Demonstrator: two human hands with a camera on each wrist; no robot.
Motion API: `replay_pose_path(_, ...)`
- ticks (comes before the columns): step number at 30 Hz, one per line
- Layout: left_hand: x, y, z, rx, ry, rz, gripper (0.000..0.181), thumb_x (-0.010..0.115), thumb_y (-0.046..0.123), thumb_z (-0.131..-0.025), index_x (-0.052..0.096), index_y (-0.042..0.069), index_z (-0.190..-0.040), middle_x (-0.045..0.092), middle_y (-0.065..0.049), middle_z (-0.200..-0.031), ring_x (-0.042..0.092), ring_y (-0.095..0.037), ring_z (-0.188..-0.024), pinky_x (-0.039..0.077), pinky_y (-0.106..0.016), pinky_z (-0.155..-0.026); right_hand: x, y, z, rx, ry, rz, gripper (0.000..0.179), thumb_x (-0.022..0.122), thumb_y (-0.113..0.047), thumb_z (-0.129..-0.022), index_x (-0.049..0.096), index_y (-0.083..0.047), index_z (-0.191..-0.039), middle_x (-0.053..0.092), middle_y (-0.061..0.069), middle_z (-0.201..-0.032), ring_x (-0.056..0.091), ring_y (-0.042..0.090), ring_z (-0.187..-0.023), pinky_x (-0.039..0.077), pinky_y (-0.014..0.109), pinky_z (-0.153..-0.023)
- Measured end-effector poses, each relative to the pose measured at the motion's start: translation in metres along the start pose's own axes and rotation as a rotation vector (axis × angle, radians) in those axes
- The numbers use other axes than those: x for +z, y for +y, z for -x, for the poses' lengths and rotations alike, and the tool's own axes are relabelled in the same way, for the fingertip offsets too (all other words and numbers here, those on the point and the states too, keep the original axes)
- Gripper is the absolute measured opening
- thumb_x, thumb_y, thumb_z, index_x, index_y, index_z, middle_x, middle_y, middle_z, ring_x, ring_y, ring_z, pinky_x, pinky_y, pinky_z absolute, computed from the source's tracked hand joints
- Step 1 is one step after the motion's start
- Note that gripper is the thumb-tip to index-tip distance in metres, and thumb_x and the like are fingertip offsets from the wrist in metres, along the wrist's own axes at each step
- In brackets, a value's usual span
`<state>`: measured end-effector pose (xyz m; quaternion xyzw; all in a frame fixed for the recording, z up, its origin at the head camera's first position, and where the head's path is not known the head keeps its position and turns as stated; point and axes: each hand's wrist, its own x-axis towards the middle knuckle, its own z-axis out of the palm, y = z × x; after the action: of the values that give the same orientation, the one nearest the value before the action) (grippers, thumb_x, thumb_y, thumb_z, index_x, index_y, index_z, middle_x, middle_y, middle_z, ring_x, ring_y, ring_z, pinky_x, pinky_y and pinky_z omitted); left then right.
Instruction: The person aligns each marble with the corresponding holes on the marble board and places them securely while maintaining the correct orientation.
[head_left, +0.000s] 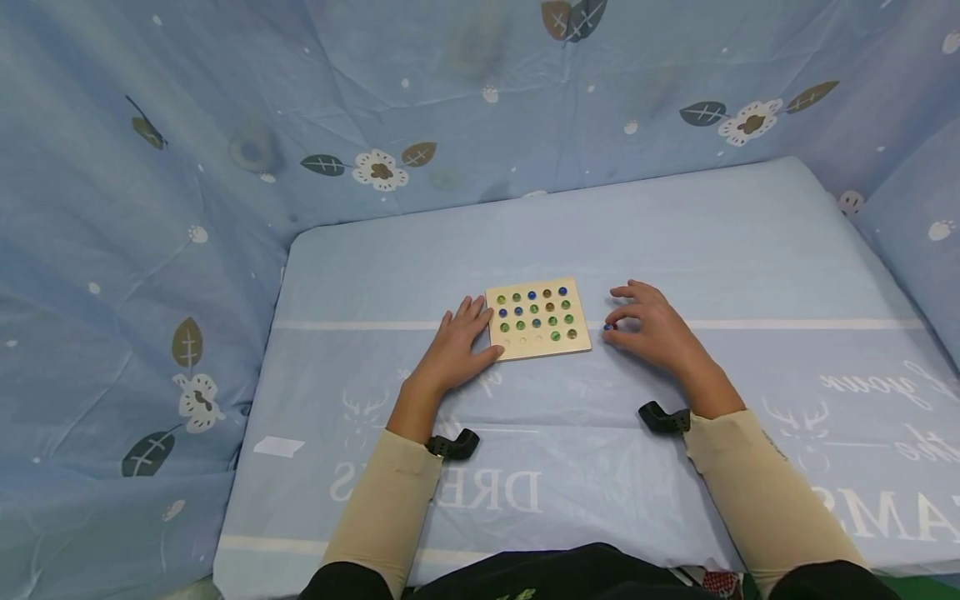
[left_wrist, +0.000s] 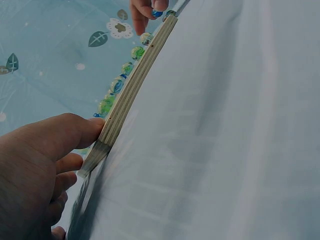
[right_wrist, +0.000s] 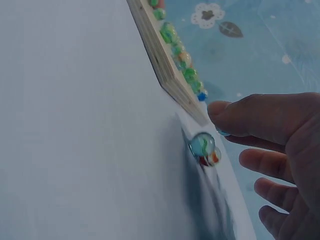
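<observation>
A pale wooden board [head_left: 531, 350] lies in the middle of the table, with several rows of glass marbles [head_left: 535, 308] in its hollows. Three hollows at the near left of the board hold no marble. My left hand [head_left: 454, 351] rests at the board's left edge, fingers stretched out; its thumb touches the near left corner. Just right of the board, my right hand [head_left: 652, 325] pinches a blue marble [left_wrist: 156, 13] between thumb and forefinger. Below those fingertips, in the right wrist view, a clear marble with a green swirl [right_wrist: 202, 144] and an orange-red one [right_wrist: 215, 156] sit on the cloth.
A light blue printed cloth [head_left: 570, 467] covers the table. A white paper slip [head_left: 279, 447] lies at the near left. Patterned fabric [head_left: 480, 100] hangs behind and along the sides. Each wrist wears a black strap [head_left: 454, 445].
</observation>
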<state>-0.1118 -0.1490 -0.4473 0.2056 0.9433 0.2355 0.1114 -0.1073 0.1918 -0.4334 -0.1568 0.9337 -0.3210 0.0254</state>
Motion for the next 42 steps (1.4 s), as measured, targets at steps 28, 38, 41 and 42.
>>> replay_pose_path(28, -0.001, 0.0, -0.003, -0.021, -0.003, -0.03, 0.072, 0.051, 0.054, -0.091, 0.027, 0.019, -0.15, 0.01, 0.001, -0.159, 0.002, -0.018, -0.147, 0.006, -0.048, -0.117, 0.043, -0.056, -0.031, -0.243, -0.019, -0.024, 0.016, 0.076, -0.023, -0.079, 0.074, -0.011, -0.089, 0.049, 0.013, -0.137, 0.024, 0.033, -0.14, 0.025, 0.051, -0.111)
replay_pose_path(38, -0.001, -0.001, -0.003, -0.012, -0.021, -0.012, 0.073, 0.05, 0.055, -0.091, 0.025, 0.02, -0.151, 0.008, 0.002, -0.159, -0.001, -0.017, -0.147, 0.004, -0.048, -0.118, 0.053, -0.061, -0.035, -0.266, -0.047, 0.03, 0.017, 0.075, -0.025, -0.081, 0.075, -0.011, -0.091, 0.048, 0.013, -0.137, 0.024, 0.034, -0.14, 0.025, 0.051, -0.112)
replay_pose_path(41, 0.0, -0.002, -0.003, -0.016, -0.023, -0.016, 0.073, 0.049, 0.055, -0.091, 0.025, 0.02, -0.151, 0.007, 0.003, -0.159, -0.002, -0.016, -0.146, 0.004, -0.047, -0.118, 0.054, -0.061, -0.036, -0.257, -0.054, 0.036, 0.017, 0.075, -0.025, -0.08, 0.075, -0.012, -0.091, 0.048, 0.013, -0.137, 0.024, 0.033, -0.14, 0.025, 0.05, -0.112)
replay_pose_path(42, 0.0, -0.002, -0.003, -0.016, -0.022, -0.016, 0.073, 0.049, 0.055, -0.091, 0.025, 0.02, -0.151, 0.007, 0.003, -0.159, -0.002, -0.016, -0.146, 0.004, -0.047, -0.118, 0.055, -0.061, -0.036, -0.253, -0.056, 0.039, 0.018, 0.075, -0.025, -0.08, 0.075, -0.012, -0.091, 0.048, 0.013, -0.138, 0.023, 0.032, -0.141, 0.025, 0.05, -0.112)
